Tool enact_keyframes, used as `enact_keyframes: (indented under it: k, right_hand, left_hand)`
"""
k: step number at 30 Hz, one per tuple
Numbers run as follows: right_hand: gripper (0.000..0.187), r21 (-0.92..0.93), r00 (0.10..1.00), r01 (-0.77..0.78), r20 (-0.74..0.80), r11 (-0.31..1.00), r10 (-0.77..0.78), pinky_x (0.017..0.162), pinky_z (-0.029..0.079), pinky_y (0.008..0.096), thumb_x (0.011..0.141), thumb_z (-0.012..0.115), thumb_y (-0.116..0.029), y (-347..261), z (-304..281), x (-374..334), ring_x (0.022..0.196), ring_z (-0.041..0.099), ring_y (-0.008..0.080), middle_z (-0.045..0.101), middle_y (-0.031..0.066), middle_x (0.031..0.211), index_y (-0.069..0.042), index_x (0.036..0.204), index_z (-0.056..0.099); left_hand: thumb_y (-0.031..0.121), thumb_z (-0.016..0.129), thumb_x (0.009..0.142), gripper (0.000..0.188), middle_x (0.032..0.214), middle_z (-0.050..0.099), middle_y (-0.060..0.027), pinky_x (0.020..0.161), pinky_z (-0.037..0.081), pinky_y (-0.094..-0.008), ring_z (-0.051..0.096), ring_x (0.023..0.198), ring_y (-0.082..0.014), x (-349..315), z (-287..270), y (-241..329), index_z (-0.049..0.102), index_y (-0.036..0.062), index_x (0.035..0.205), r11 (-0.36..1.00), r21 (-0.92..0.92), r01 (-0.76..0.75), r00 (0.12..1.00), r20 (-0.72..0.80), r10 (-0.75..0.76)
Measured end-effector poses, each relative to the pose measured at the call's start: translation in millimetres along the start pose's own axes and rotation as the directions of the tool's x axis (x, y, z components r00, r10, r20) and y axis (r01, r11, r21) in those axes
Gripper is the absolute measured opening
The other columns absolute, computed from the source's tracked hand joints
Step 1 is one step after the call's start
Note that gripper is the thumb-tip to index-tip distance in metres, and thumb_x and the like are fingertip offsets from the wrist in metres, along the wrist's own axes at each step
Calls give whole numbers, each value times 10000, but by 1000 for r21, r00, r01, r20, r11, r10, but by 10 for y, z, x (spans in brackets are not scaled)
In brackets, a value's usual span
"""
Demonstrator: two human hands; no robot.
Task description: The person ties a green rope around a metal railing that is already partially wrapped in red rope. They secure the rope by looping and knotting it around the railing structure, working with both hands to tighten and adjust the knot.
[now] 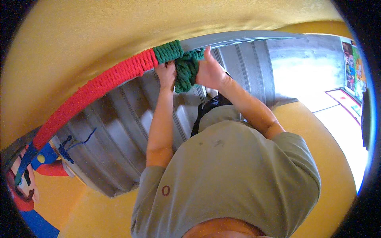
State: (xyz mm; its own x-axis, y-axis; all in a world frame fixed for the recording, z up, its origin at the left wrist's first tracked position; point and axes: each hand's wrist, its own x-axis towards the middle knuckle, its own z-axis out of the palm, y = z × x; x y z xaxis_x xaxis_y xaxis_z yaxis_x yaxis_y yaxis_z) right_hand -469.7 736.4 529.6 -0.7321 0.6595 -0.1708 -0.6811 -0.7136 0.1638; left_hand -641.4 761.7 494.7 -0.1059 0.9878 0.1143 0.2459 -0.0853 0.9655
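A grey handrail (234, 36) curves across the upper part of the view. Thick red yarn (105, 81) is wound tightly round its left stretch, followed by a shorter band of green yarn wrapping (168, 52). My left hand (166, 73) is closed at the underside of that green band, its fingertips partly hidden. Just right of it hangs a bunched skein of green yarn (185, 73), close against the rail. My right hand (211, 71) holds the skein from the right, thumb pointing up beside the rail and the other fingers mostly hidden behind the yarn.
Grey ribbed metal stairs (131, 123) descend beneath the rail. A yellow wall (99, 35) runs close behind it. Loose blue yarn (67, 148) lies on the steps at left, near a painted cartoon figure (49, 158). Bright floor (329, 115) and colourful posters (353, 71) are at right.
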Motion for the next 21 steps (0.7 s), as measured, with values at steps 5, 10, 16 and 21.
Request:
enact_keyframes:
  k: [5,10,16,21]
  right_hand:
    - [632,70,931,146,-347,987,-113,964,347,458,766,563,-559,-50,421,255,1079,506,292,556,109,1165,-60,1152,530]
    - [552,114,902,205,-408,972,-142,976,353,417,755,630,-480,43,238,419,1063,524,266,575,97,1148,-66,1114,567]
    - [426,-82,934,187,-294,979,-203,917,415,381,793,638,-366,101,346,379,995,559,244,594,86,1099,-59,1081,575]
    - [423,-269,873,199,-389,943,-295,870,444,386,764,693,-294,188,61,355,992,553,236,579,114,1096,-20,1059,563]
  left_hand:
    - [-34,500,703,181,878,615,-99,798,422,-323,567,859,-238,42,-48,172,582,4,860,933,341,-119,993,58,105]
    - [6,540,719,187,903,621,-117,809,423,-338,578,878,-264,22,37,325,580,2,902,860,501,-95,992,-28,126]
    - [15,583,739,196,924,625,-94,805,435,-339,579,879,-230,37,98,240,577,1,934,988,61,144,975,-177,-131]
    - [21,602,738,197,933,626,-91,789,441,-333,579,873,-216,79,44,227,580,-4,932,956,283,78,991,-127,-43]
